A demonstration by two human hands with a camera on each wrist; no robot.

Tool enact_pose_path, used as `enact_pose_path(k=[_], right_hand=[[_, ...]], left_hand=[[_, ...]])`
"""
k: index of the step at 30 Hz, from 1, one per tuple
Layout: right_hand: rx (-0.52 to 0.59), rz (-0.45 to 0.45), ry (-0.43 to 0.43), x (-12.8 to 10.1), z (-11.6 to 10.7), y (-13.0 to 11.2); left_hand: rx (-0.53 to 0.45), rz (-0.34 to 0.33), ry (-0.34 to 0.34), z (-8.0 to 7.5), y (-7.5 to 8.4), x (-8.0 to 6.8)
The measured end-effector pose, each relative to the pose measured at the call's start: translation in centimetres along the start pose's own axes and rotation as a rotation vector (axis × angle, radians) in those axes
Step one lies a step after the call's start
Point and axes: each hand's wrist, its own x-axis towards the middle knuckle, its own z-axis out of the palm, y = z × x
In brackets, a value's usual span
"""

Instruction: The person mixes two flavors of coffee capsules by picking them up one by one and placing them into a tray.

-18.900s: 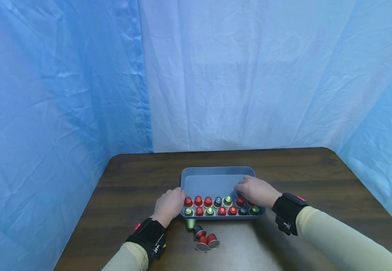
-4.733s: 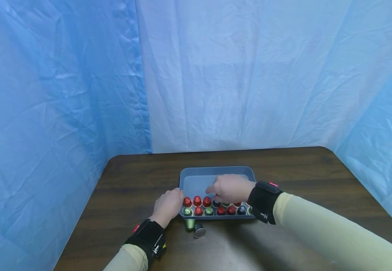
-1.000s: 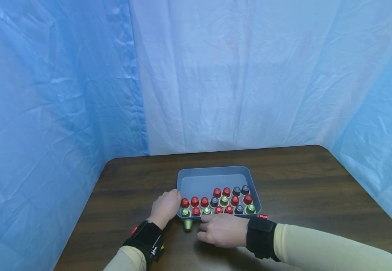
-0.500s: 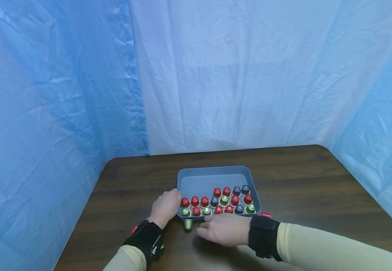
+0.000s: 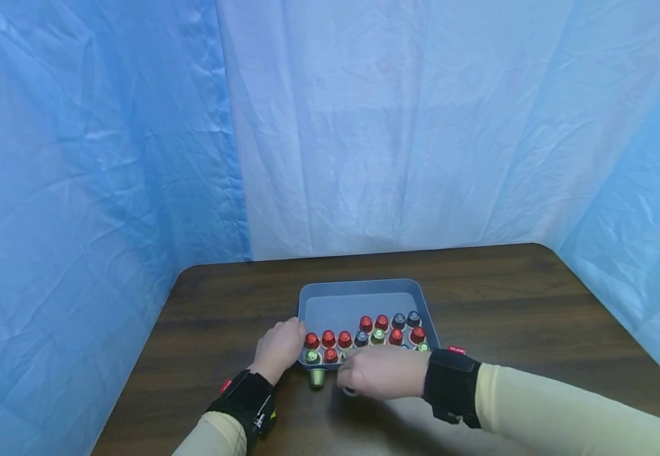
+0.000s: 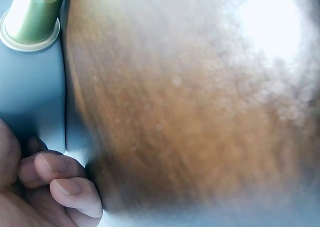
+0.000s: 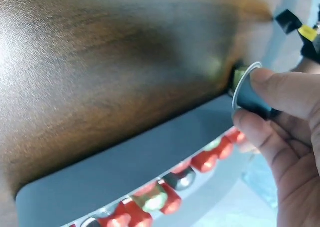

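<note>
In the right wrist view, my right hand [image 5: 384, 372] pinches a dark coffee capsule [image 7: 250, 98] by thumb and fingers, its silver rim outward. The head view shows this hand just off the near edge of a blue-grey tray [image 5: 330, 307]. My left hand [image 5: 279, 348] grips the tray's left edge, with curled fingertips [image 6: 70, 187] showing in the left wrist view. Red, green and dark capsules stand rim-down in rows in the tray's near part, among them a red capsule [image 5: 328, 338]. A green capsule [image 5: 317, 378] is at the tray's near left, outside it.
The tray lies on a dark wooden table [image 5: 239, 291]. Blue sheets [image 5: 375, 126] hang behind and at both sides of the table. The tray's far part shows bare floor, and its third row has capsules only on the right.
Earlier, several loose capsules lay before the tray; the red ones there are gone and a third row has grown. Just now my right hand has risen towards the tray with the dark capsule.
</note>
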Motion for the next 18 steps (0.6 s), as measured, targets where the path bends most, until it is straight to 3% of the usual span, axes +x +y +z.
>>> enact_pose_path(k=[18], right_hand=[[-0.02, 0.173, 0.012, 0.6, -2.9, 2.6]], left_hand=[[-0.019, 0.0, -0.002, 0.2, -0.1, 0.0]])
